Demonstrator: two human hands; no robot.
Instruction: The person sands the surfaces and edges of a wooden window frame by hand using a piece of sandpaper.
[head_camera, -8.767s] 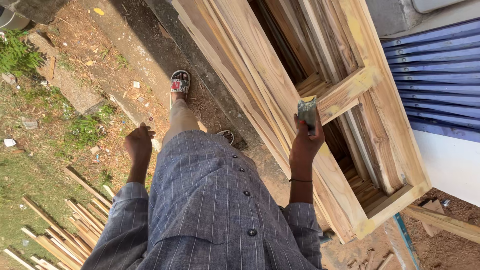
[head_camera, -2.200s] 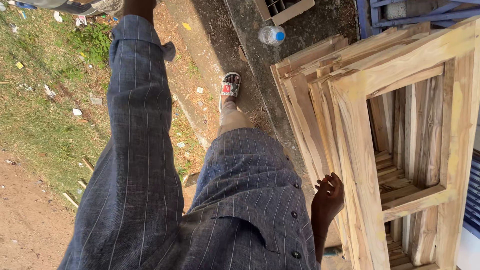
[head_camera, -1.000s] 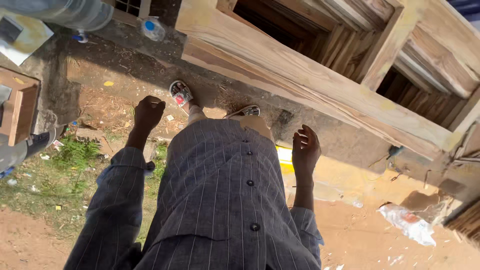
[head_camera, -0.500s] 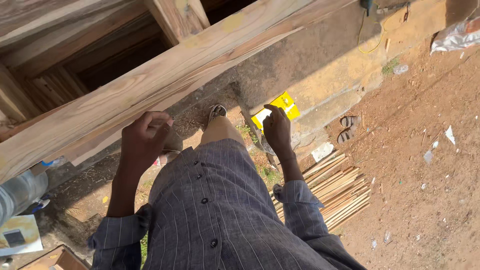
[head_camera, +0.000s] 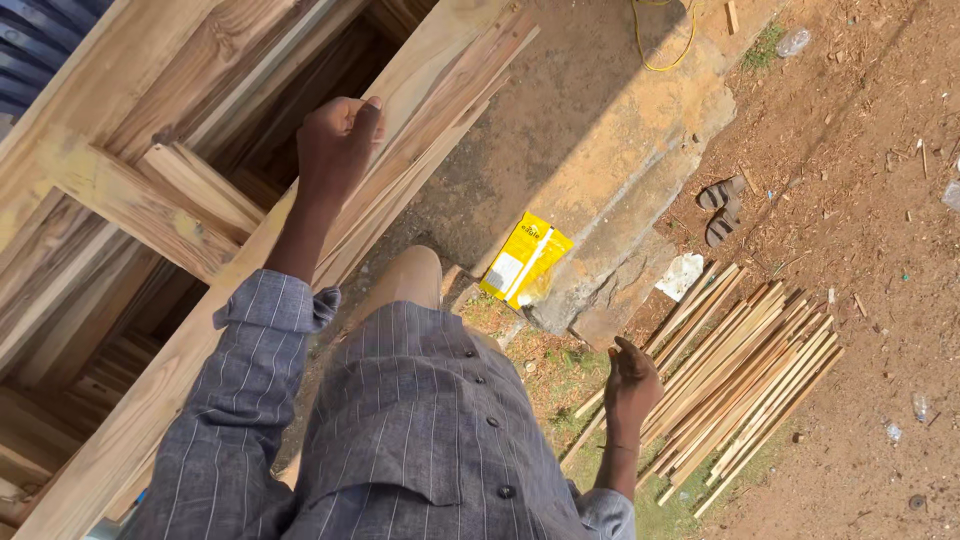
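— Since half a second ago we've swung round: the bundle of thin wooden slats (head_camera: 735, 375) that lay at the right edge is now under our right hand (head_camera: 632, 378), and the yellow packet (head_camera: 524, 260) sits mid-picture instead of up by the step.

— And our left hand (head_camera: 338, 140) has stayed up on the wood. It's curled shut around the edge of the long plank (head_camera: 420, 130) of the leaning wooden frame (head_camera: 130, 210), thumb on top. The right hand hangs loose and holds nothing, fingers a little apart, above the slats without touching them.

— What worries us? The frame leans among other frames and only one hand holds it. If that grip slips on the rough edge, we judge the plank could slide or tip toward our legs.

— Splinters too, we'd guess, with bare skin on unplaned wood. And our footing: the concrete ledge (head_camera: 600, 150) drops to loose dirt (head_camera: 870, 200), with the slats near our feet, easy to trip on.

— As for the place, we're outdoors in hard sun. Bare reddish earth with wood chips, a patch of grass (head_camera: 560, 365), a pair of sandals (head_camera: 722, 208), a yellow cord (head_camera: 665, 45) on the concrete, a plastic bottle (head_camera: 792, 42) beyond.
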